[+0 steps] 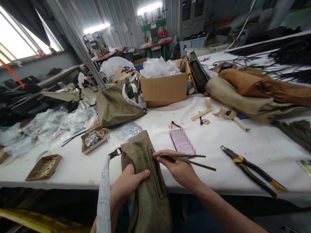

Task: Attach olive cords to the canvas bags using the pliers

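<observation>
An olive-green handbag (148,208) lies over the table's near edge, its strap wrapped in white paper (103,207). My left hand (132,181) grips the bag's body, thumb on top and fingers hidden behind it. Along the side facing right runs a zipper pocket (156,171). At the upper end of that zipper my right hand (178,168) pinches thin olive leather strips (193,157), whose loose ends stick out to the right. Whether the strips pass through the zipper pull is too small to tell.
Black-and-yellow pliers (249,170) lie right of my right hand, near a bundle of olive strips (310,143). Small boxes of metal parts (44,167) stand left. Behind are another olive bag (116,105), a cardboard box (165,89) and a pink paper (182,141).
</observation>
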`<state>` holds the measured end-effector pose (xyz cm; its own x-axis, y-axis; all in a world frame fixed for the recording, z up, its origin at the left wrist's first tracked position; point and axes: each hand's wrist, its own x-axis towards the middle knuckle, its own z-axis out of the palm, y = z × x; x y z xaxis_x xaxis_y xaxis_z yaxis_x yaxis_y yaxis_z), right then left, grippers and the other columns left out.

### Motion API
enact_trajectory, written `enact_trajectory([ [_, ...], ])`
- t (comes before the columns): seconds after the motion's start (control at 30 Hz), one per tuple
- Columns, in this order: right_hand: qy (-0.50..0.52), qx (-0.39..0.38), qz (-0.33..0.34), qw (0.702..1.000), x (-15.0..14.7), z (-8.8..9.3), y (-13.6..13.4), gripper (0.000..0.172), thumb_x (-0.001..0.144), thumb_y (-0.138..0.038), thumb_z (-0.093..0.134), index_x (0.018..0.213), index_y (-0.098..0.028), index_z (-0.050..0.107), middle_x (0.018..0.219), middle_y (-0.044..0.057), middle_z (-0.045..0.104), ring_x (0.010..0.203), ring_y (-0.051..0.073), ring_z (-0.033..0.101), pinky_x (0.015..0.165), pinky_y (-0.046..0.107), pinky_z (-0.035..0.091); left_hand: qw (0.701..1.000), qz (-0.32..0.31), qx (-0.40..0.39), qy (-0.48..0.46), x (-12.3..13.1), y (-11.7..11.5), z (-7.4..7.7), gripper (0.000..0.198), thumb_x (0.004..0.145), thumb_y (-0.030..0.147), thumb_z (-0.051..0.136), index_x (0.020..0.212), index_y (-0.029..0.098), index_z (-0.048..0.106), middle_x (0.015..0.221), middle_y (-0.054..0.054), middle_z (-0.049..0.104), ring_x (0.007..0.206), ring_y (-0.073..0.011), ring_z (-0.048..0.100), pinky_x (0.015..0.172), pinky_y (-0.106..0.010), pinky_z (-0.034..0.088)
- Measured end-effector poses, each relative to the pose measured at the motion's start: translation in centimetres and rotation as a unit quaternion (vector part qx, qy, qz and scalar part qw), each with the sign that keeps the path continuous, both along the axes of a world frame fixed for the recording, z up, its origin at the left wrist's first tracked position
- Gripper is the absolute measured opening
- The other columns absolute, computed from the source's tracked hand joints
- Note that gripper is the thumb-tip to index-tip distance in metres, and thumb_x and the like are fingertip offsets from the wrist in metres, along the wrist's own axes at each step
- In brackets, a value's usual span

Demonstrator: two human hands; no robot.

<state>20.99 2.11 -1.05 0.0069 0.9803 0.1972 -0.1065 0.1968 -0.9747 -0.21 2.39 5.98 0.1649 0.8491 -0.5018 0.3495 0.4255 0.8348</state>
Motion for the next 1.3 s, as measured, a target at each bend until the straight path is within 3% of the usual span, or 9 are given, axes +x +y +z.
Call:
enact_trajectory([
  [0.27, -0.036, -0.016, 0.1, 0.994, 2.4, -0.9, 0.9, 0.019, 0.1, -0.042, 0.077, 0.107, -0.027, 0.086, 0.108, 0.003, 0.083, 0.1, 0.023, 0.077, 0.095, 0.035, 0.064, 0.999, 0.022, -0.031, -0.035, 0.1, 0.1, -0.9, 0.035, 0.084, 0.037, 0.085, 0.109, 0.014, 0.076, 0.106, -0.013, 0.085, 0.1, -0.0328, 0.081, 0.082, -0.037, 0.067],
  [0.5, 0.041, -0.023, 0.013, 0.999, 1.6, -1.1, 2.0, 0.024, 0.098, -0.045, 0.079, 0.107, -0.024, 0.084, 0.108, 0.006, 0.082, 0.103, 0.027, 0.078, 0.088, 0.04, 0.069, 0.998, 0.035, -0.049, -0.026, 0.4, 0.4, -1.1, 0.032, 0.083, 0.038, 0.087, 0.102, 0.016, 0.073, 0.1, -0.011, 0.084, 0.094, -0.0317, 0.081, 0.078, -0.037, 0.067],
  [0.63, -0.005, -0.008, 0.046, 0.999, 1.0, -0.5, 2.5, 0.021, 0.098, -0.043, 0.078, 0.105, -0.024, 0.085, 0.105, 0.006, 0.083, 0.099, 0.025, 0.078, 0.09, 0.039, 0.067, 0.998, 0.036, -0.047, -0.021, 0.3, 0.5, -1.0, 0.027, 0.085, 0.037, 0.086, 0.096, 0.018, 0.071, 0.097, -0.01, 0.083, 0.093, -0.0305, 0.081, 0.079, -0.036, 0.067],
  [0.83, -0.062, 0.005, 0.139, 0.988, 3.0, -0.1, 3.3, 0.014, 0.102, -0.034, 0.075, 0.108, -0.025, 0.085, 0.106, 0.004, 0.083, 0.098, 0.022, 0.078, 0.09, 0.035, 0.065, 0.997, 0.048, -0.056, -0.007, -0.1, 0.6, -2.2, 0.042, 0.087, 0.048, 0.085, 0.109, 0.015, 0.069, 0.107, -0.014, 0.083, 0.101, -0.0334, 0.08, 0.08, -0.039, 0.067],
  [0.93, -0.118, 0.058, 0.118, 0.984, 3.7, 0.2, 2.0, 0.015, 0.105, -0.031, 0.072, 0.112, -0.026, 0.084, 0.108, 0.005, 0.082, 0.1, 0.022, 0.077, 0.091, 0.035, 0.065, 0.996, 0.067, -0.058, -0.022, -0.1, 0.8, -2.7, 0.046, 0.088, 0.052, 0.085, 0.11, 0.015, 0.069, 0.111, -0.015, 0.083, 0.104, -0.0329, 0.08, 0.082, -0.038, 0.066],
  [1.03, -0.177, 0.198, 0.038, 0.963, 2.0, 0.0, -1.3, 0.024, 0.108, -0.021, 0.066, 0.128, -0.026, 0.08, 0.118, 0.009, 0.077, 0.109, 0.023, 0.074, 0.095, 0.036, 0.064, 0.996, 0.075, -0.048, -0.032, 0.1, 1.2, -2.9, 0.056, 0.088, 0.065, 0.082, 0.108, 0.014, 0.071, 0.109, -0.016, 0.083, 0.104, -0.033, 0.08, 0.081, -0.036, 0.065],
  [1.17, -0.231, 0.29, -0.014, 0.929, -2.2, -0.4, -5.3, 0.041, 0.109, -0.011, 0.057, 0.148, -0.022, 0.068, 0.12, 0.014, 0.073, 0.112, 0.026, 0.072, 0.092, 0.038, 0.066, 1.0, 0.002, -0.01, -0.028, 0.3, 1.8, -2.9, 0.074, 0.083, 0.079, 0.081, 0.109, 0.01, 0.076, 0.109, -0.018, 0.083, 0.103, -0.0342, 0.079, 0.075, -0.035, 0.064],
  [1.23, -0.249, 0.292, -0.003, 0.923, -3.1, -0.3, -5.8, 0.037, 0.11, -0.013, 0.058, 0.146, -0.019, 0.068, 0.12, 0.015, 0.075, 0.112, 0.028, 0.073, 0.095, 0.042, 0.066, 0.998, -0.033, 0.003, -0.046, 0.2, 2.0, -2.9, 0.071, 0.08, 0.069, 0.09, 0.116, 0.009, 0.077, 0.113, -0.017, 0.083, 0.105, -0.0328, 0.078, 0.078, -0.034, 0.064],
  [1.3, -0.257, 0.303, 0.072, 0.915, -2.7, 0.1, -5.6, 0.032, 0.11, -0.019, 0.062, 0.142, -0.017, 0.069, 0.126, 0.016, 0.076, 0.119, 0.03, 0.072, 0.104, 0.046, 0.064, 0.997, -0.045, 0.002, -0.07, 0.0, 2.1, -2.7, 0.067, 0.077, 0.057, 0.097, 0.119, 0.009, 0.078, 0.115, -0.017, 0.083, 0.106, -0.0316, 0.079, 0.084, -0.034, 0.064],
])
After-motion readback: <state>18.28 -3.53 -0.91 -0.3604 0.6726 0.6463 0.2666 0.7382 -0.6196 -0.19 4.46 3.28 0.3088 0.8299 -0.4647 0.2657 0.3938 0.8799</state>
